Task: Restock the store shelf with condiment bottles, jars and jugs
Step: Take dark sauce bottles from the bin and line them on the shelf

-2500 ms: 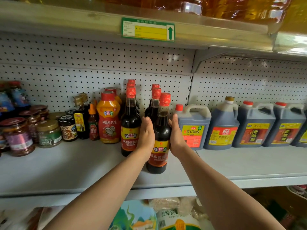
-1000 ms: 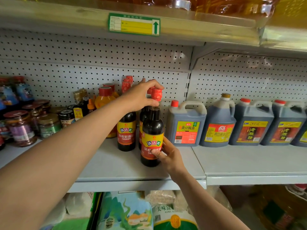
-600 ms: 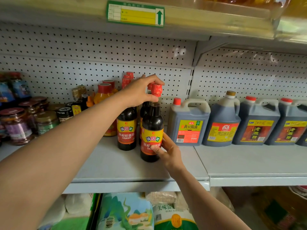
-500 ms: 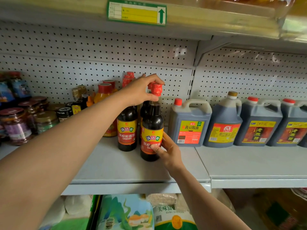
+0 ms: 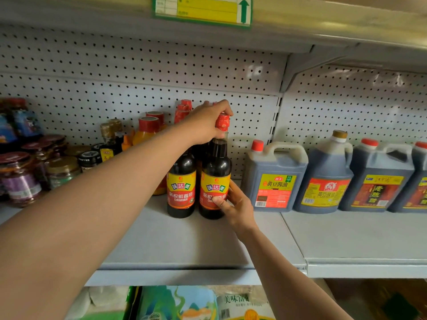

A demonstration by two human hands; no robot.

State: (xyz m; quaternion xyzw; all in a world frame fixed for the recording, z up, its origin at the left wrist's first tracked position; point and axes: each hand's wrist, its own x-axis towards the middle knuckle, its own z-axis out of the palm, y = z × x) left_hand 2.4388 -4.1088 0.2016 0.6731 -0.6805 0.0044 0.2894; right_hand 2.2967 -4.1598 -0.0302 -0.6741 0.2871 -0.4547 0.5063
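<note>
A person faces a grey metal store shelf (image 5: 184, 241) with a white pegboard back (image 5: 115, 72). Both bare arms reach in from the bottom of the view to one dark soy sauce bottle (image 5: 216, 172), which stands upright on the shelf near the centre of the view. The left hand (image 5: 208, 123), at about 12 o'clock from the bottle's body, is curled around the neck just under the red cap (image 5: 222, 121), gripping it from the left side. The right hand (image 5: 235, 205), at about 5 o'clock from the bottle, holds the lower body, with the thumb pressed on the yellow and red label and the fingers wrapped behind. Touching or just beside this bottle, at its 9 o'clock, stands a matching second bottle (image 5: 181, 181) with the same label. More red-capped bottles (image 5: 183, 109) stand behind the pair, partly hidden by the left hand. At 3 o'clock from the held bottle, a row of dark handled jugs (image 5: 276, 176) runs off to the right edge. At 9 o'clock, beyond the left forearm, stand an orange squeeze bottle (image 5: 145, 132) and a cluster of small glass jars (image 5: 62, 169). At 12 o'clock, on the edge of the shelf above, a yellow and green price tag (image 5: 203, 10) shows an upward arrow. At 6 o'clock, below the shelf, lie printed food bags (image 5: 180, 306).
</note>
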